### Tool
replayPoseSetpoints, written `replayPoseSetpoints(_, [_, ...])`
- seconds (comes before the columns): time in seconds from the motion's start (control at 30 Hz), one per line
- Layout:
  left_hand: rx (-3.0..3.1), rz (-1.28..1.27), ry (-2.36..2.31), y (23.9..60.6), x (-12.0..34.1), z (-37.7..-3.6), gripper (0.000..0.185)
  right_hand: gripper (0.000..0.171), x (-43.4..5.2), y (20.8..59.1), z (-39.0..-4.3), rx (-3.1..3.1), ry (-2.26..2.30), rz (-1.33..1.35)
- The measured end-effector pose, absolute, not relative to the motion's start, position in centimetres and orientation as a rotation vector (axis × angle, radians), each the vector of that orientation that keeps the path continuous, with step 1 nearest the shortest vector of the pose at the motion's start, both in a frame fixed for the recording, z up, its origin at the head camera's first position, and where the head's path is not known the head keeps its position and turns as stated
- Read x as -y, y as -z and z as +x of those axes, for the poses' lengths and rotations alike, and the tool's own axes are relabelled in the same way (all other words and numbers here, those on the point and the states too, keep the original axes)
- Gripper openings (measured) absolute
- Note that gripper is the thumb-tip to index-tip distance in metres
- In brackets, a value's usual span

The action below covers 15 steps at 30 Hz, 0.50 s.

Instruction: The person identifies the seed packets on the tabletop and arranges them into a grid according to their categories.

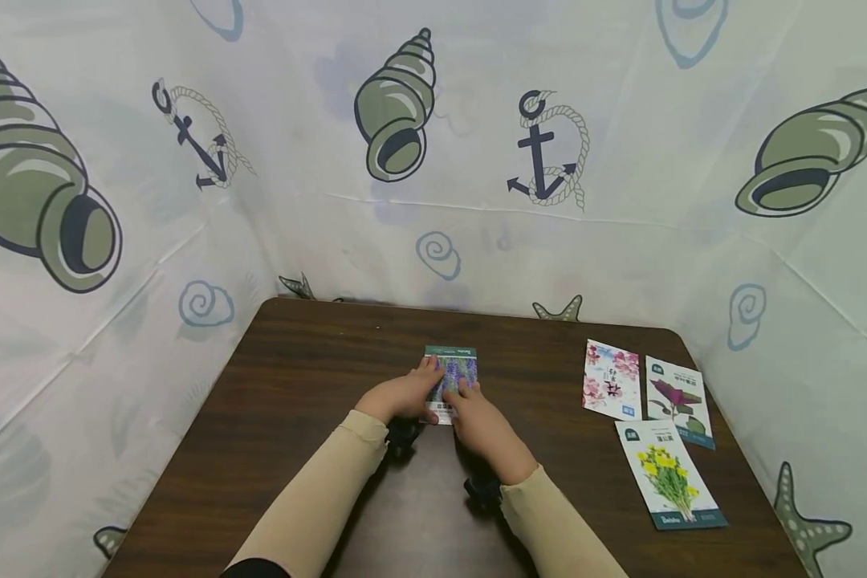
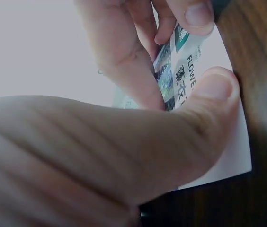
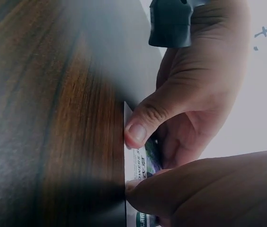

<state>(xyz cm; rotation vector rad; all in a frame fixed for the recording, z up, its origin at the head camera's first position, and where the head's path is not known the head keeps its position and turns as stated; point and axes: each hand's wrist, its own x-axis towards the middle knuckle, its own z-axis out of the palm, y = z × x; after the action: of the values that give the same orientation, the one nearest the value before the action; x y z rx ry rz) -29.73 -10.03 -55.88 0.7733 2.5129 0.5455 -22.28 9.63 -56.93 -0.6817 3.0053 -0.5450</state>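
A seed packet (image 1: 462, 371) with a purple flower picture, a green top band and a white lower strip lies on the brown table (image 1: 318, 353). My left hand (image 1: 402, 393) rests over its left half, fingers reaching onto the picture. In the left wrist view, the left thumb (image 2: 214, 90) presses on the white strip printed with "FLOWE". From the other side my right hand (image 1: 486, 429) touches the packet's lower right part. Its thumb (image 3: 138, 132) lies on the white strip in the right wrist view. The hands cover much of the packet.
To the right lie a pink blossom packet (image 1: 612, 379), a purple flower packet (image 1: 677, 397) and a yellow flower packet (image 1: 670, 474), the last overlapping the purple one. A curtain (image 1: 477, 257) printed with shells and anchors hangs behind and beside the table.
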Motion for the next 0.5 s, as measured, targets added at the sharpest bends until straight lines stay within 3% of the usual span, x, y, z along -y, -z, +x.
replayPoseSetpoints(0.5, [-2.509, 0.700, -0.525, 55.4, 11.4, -32.8, 0.104, 0.048, -7.1, 56.1, -25.5, -2.943, 0.507, -0.596])
